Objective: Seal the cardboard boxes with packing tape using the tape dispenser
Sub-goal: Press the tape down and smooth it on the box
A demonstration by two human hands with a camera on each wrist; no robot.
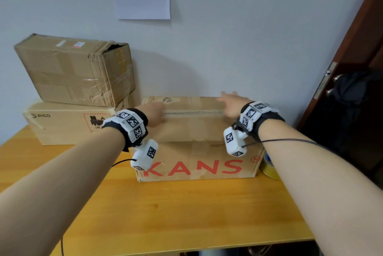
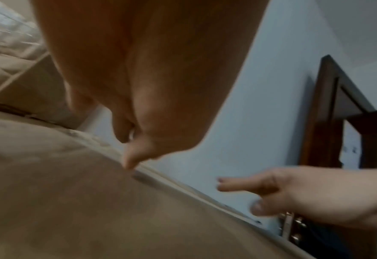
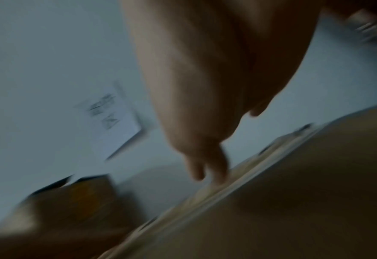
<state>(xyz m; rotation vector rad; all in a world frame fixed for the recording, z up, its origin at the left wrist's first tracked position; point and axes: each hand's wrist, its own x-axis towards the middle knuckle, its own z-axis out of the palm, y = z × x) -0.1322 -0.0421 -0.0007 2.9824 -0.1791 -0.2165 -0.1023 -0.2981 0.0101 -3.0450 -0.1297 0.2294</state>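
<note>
On the desk (image 1: pixel 186 214), nearest, stands the KANS box (image 1: pixel 196 164), flaps down, with a yellow tape roll (image 1: pixel 269 167) just beside its right end. The cardboard looks light but stiff; its flaps probably spring, so pressing beside the centre seam (image 1: pixel 194 113) suits. The left hand (image 1: pixel 154 114) rests there, fingers straight; the right hand (image 1: pixel 233 105) has its fingers (image 2: pixel 238 185) spread flat. Three boxes in all: farther left, the PICO box (image 1: pixel 62 125) carries a crumpled, taped box (image 1: pixel 76 69). No dispenser body shows.
</note>
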